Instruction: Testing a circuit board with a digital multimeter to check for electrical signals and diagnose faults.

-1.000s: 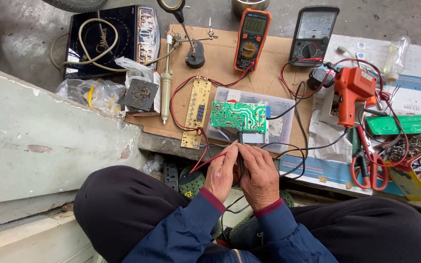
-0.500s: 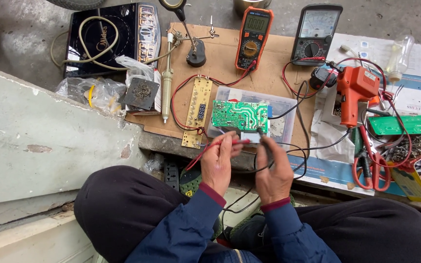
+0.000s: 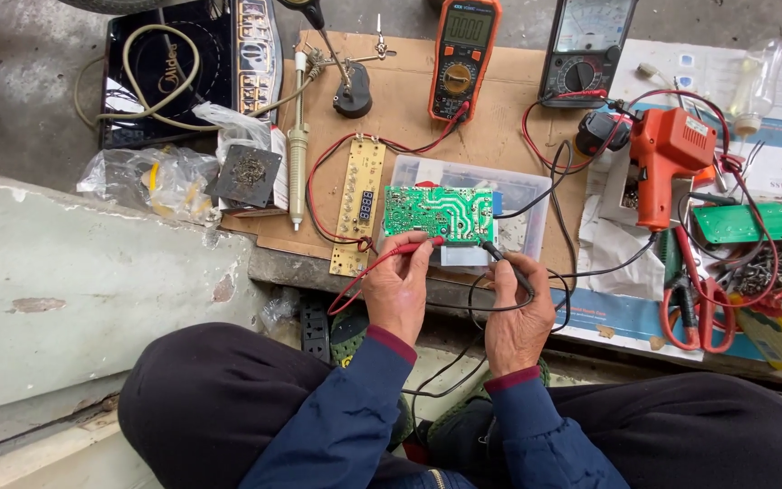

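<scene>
Green circuit board (image 3: 438, 214) flat on clear plastic box (image 3: 463, 213), near edge toward both hands. Left hand (image 3: 397, 292) knuckles up, fingers pinched on red probe (image 3: 414, 246), tip at board's lower edge. Right hand (image 3: 518, 312) curled round black probe (image 3: 500, 260), tip at lower right corner. Bare cardboard (image 3: 491, 140) beyond the box; yellow strip board (image 3: 357, 204) just left.

- Just beyond the fingers of the left hand (image 3: 398, 288) and right hand (image 3: 516, 312), the green circuit board (image 3: 438, 213) on its clear plastic box (image 3: 518, 195) blocks the way forward.
- Left of the fingers, the yellow display board (image 3: 359, 204) and red lead (image 3: 323, 172) crowd the cardboard (image 3: 500, 136).
- Right of the fingers, black wires (image 3: 563, 263) loop across; farther right stands the orange heat gun (image 3: 667, 163).
- Bare cardboard shows beyond the box.
</scene>
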